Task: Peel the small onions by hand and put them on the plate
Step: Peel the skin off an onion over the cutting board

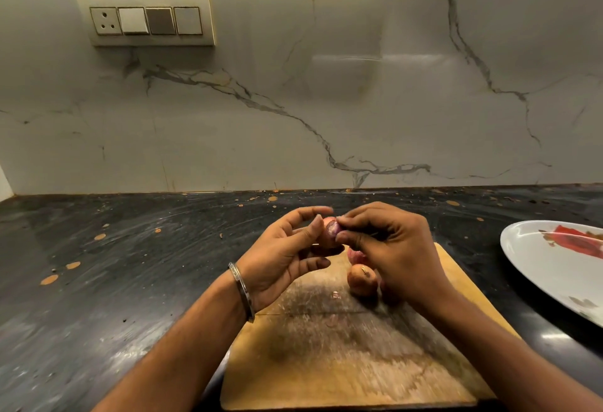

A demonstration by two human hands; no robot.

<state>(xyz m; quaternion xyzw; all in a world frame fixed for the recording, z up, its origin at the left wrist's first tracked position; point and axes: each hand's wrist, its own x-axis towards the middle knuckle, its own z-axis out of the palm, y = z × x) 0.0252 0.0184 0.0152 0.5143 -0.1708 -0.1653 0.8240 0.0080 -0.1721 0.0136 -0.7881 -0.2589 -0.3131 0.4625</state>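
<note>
While left hand (287, 248) cradles small onion (330, 232) above cutting board (342, 353) | right hand (388, 248) grip pinches its skin, prob. to peel | 2 more onions (362, 281) on board | plate (554, 268) w/o onions, right on tabletop (130, 264)

The marble backsplash (359, 101) filling the upper frame is pale grey-white with dark branching veins. The countertop (114, 264) is black, flecked with orange-brown spots. The cutting board (342, 362) at lower centre is tan with grey scuffing. The plate (535, 258) at right is white with a red motif. The onion (331, 232) at centre shows pinkish-purple.
</note>
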